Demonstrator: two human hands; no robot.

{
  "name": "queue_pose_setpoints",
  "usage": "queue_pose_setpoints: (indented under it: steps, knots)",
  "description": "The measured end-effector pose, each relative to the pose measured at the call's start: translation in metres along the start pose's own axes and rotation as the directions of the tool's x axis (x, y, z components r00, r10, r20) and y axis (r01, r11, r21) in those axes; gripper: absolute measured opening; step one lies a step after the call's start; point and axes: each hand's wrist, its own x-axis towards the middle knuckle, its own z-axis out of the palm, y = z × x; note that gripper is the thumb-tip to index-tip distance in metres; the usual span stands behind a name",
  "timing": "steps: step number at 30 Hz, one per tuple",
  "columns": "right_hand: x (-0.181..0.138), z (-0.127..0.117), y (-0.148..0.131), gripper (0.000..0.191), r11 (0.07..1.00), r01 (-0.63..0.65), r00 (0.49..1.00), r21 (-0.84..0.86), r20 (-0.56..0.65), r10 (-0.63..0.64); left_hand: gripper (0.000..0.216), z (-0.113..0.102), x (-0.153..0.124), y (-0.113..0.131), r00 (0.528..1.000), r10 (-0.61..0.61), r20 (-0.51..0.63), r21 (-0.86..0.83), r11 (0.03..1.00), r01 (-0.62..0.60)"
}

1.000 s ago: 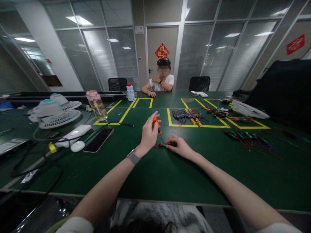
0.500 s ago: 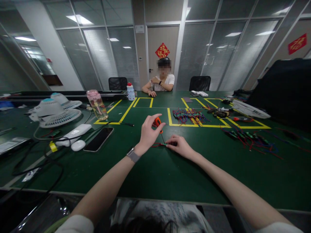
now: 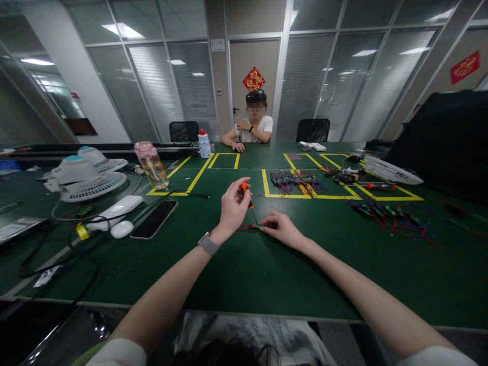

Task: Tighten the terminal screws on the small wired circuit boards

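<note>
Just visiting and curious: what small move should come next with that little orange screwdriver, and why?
Probably a twist of the screwdriver: the left hand pinches its orange handle, and its tip seems to meet the small wired board that the right hand pins to the table.

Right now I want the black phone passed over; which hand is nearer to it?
Left. The left hand, gripping an orange screwdriver, is to the right of the phone; the right hand holds a small wired board farther right.
</note>
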Motion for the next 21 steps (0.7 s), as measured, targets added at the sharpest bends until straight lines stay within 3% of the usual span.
queue_pose_setpoints:
  steps: [8,15,21]
  knots:
    - [-0.001,-0.001,-0.002,0.012,1.000,-0.002,1.000,0.002,0.001,0.002,0.023,-0.004,0.000,0.015,0.990,0.138,-0.023,0.221,0.967,-0.130]
    - [0.000,-0.002,-0.001,0.013,1.000,0.004,1.000,0.006,0.010,-0.004,0.035,-0.001,-0.003,0.017,0.991,0.113,0.069,0.078,0.990,-0.118]
    - [-0.001,-0.001,-0.001,0.012,1.000,0.006,1.000,0.002,-0.008,-0.006,0.019,-0.001,-0.003,0.019,0.992,0.121,-0.040,0.186,0.976,-0.111]
